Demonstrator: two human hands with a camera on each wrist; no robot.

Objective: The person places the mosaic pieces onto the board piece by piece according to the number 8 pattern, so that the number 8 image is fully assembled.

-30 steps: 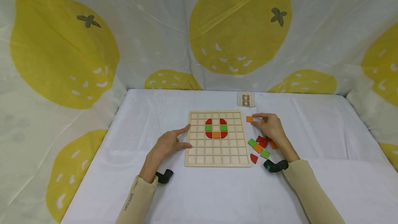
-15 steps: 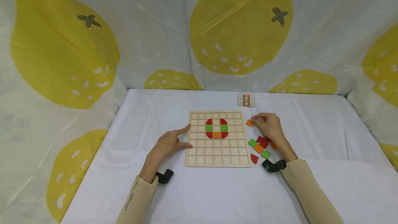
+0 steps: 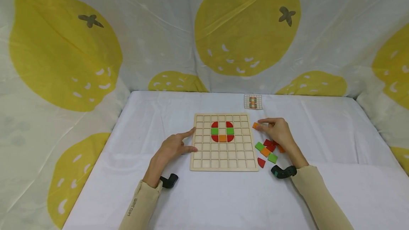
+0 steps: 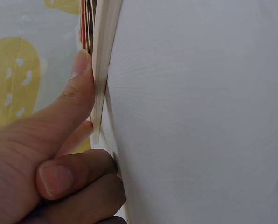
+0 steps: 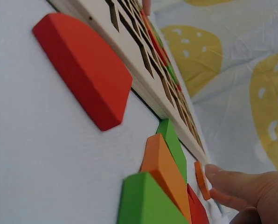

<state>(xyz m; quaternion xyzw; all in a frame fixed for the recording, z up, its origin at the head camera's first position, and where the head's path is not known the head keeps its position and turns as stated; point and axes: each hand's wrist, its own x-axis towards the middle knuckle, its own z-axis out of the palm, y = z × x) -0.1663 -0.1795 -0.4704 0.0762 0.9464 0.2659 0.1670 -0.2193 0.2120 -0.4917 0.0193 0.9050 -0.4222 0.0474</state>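
A wooden grid board (image 3: 214,159) lies flat, with red quarter-round pieces (image 3: 214,138), two green squares (image 3: 230,131) and an orange square (image 3: 222,138) set in a ring in its upper middle. My left hand (image 3: 172,147) rests at the board's left edge, thumb and index finger spread and touching the rim; in the left wrist view its thumb (image 4: 76,88) lies along the edge and the other fingers are bent. Right of the board, my right hand (image 3: 277,129) pinches an orange square tile (image 3: 255,125) between thumb and index finger, just off the upper right edge.
Loose red, green and orange tiles (image 3: 265,152) lie right of the board, below my right hand. Apart from them sits a red quarter-round tile (image 5: 85,70). A small pattern card (image 3: 253,102) lies behind the board. A lemon-print cloth (image 3: 246,27) hangs at the back.
My right hand has drawn the orange tile slightly down along the board's right side and turned it between the fingertips. The left hand and the board have stayed put.
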